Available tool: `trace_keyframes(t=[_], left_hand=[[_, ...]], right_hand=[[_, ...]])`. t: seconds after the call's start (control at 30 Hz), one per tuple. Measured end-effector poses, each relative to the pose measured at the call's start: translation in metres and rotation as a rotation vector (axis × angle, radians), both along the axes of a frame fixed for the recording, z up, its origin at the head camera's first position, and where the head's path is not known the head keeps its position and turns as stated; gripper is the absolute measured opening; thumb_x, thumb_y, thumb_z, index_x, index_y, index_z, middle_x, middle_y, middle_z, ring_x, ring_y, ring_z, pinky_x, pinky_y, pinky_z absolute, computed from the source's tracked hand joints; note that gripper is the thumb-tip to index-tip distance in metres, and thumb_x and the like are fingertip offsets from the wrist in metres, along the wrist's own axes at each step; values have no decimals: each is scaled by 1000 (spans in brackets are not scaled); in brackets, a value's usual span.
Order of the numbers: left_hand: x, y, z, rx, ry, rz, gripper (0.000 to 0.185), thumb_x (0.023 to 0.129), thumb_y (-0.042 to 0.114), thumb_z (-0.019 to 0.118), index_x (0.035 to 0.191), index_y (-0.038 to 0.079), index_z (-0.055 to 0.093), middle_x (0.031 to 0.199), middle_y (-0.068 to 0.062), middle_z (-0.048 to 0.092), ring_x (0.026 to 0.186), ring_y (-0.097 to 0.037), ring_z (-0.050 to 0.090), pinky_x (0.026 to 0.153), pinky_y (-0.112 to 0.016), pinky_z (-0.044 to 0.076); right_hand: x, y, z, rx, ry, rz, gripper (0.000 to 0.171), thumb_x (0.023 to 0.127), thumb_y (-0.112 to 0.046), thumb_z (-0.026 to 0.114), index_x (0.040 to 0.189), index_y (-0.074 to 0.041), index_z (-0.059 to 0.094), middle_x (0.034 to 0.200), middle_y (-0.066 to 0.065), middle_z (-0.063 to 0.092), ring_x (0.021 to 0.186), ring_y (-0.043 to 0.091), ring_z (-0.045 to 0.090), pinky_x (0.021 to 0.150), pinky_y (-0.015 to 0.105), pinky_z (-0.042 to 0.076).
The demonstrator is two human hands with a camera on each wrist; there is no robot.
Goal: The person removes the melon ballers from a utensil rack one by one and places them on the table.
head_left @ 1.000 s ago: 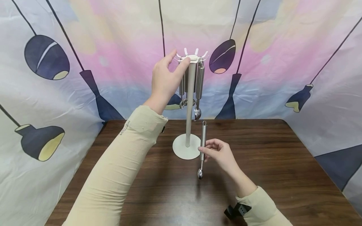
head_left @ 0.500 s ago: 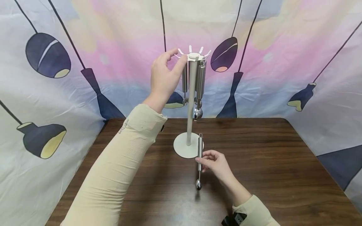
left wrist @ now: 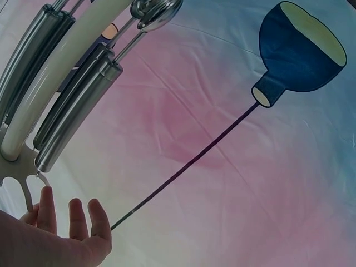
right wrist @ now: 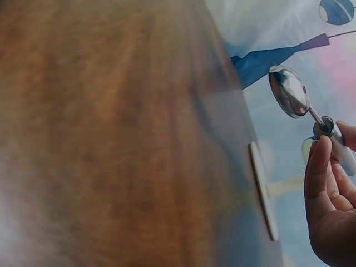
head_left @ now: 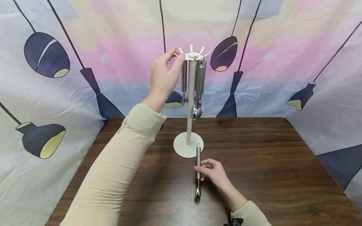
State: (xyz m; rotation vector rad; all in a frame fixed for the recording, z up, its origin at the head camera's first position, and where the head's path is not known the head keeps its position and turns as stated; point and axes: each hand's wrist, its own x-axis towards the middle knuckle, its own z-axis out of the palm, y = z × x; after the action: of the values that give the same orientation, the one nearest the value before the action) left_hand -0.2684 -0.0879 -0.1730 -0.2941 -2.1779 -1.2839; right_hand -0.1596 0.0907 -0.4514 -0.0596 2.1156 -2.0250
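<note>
A cream utensil stand has a slim pole, a round base and a crown of hooks at the top. My left hand pinches a hook on the crown's left side between thumb and finger; the other fingers are spread in the left wrist view. Several steel-handled scoops hang from the hooks, some partly hidden behind the pole. My right hand holds a steel melon baller by its handle, between thumb and fingers. Its small oval bowl points down, close over the table, and its loop overlaps the base.
The stand is on a dark wood-grain table with rounded far corners. Behind and beside it hangs a pastel cloth backdrop printed with dark lamps. A black wrist camera sits at my right cuff.
My right hand has moved down and towards me with the melon baller. The crown of hooks and the hanging scoops have turned a little, while my left hand has stayed at the top.
</note>
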Motion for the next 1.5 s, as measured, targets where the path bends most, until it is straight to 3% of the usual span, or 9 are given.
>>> trace_keyframes(t=[0.1, 0.2, 0.27, 0.63, 0.77, 1.13, 1.5], left_hand=[[0, -1, -1, 7, -16, -3, 31, 99, 39, 53, 114, 19, 71, 138, 8, 62, 126, -9, 53, 108, -26, 34], [0, -2, -2, 17, -40, -8, 45, 99, 42, 53, 136, 18, 61, 144, 7, 56, 130, -8, 51, 111, -26, 33], [0, -2, -3, 15, -45, -7, 49, 99, 43, 52, 142, 19, 54, 146, 7, 55, 132, -8, 49, 112, -26, 33], [-2, -4, -3, -22, -19, 11, 49, 102, 42, 48, 144, 16, 52, 145, 3, 55, 136, -10, 48, 113, -21, 32], [-3, -4, -3, -25, -23, 14, 50, 102, 43, 48, 144, 15, 52, 144, 3, 57, 135, -11, 49, 113, -21, 32], [-2, -3, -3, -5, -29, 8, 50, 101, 42, 50, 143, 16, 53, 139, 3, 61, 132, -11, 50, 112, -22, 33], [-2, -3, -3, -7, -25, 14, 49, 101, 43, 50, 143, 17, 54, 135, 2, 64, 129, -11, 52, 110, -24, 35]], right_hand=[[0, 0, -8, 4, -16, -3, 29, 83, -9, 77, 101, 9, 62, 67, -3, 64, 51, 10, 58, 55, 25, 55], [0, 1, -15, 12, -30, -4, 29, 83, -9, 76, 100, 9, 61, 67, -2, 65, 52, 10, 58, 53, 24, 54], [1, 1, -20, 22, -38, -2, 28, 83, -8, 76, 99, 9, 61, 67, -1, 65, 53, 11, 58, 53, 23, 54], [1, -1, -25, 70, -77, 39, 29, 82, -8, 76, 98, 11, 60, 73, 8, 72, 48, 8, 58, 48, 23, 54], [0, -3, -26, 130, -79, 34, 29, 80, -8, 78, 95, 10, 61, 68, 5, 68, 46, 8, 57, 47, 25, 55], [-1, -12, -24, 339, -31, 27, 25, 76, -11, 81, 86, 2, 62, 64, 2, 67, 40, 5, 56, 45, 27, 55], [3, -14, -25, 377, 34, 26, 31, 74, -7, 80, 95, 5, 61, 63, 2, 62, 37, 4, 54, 41, 28, 52]])
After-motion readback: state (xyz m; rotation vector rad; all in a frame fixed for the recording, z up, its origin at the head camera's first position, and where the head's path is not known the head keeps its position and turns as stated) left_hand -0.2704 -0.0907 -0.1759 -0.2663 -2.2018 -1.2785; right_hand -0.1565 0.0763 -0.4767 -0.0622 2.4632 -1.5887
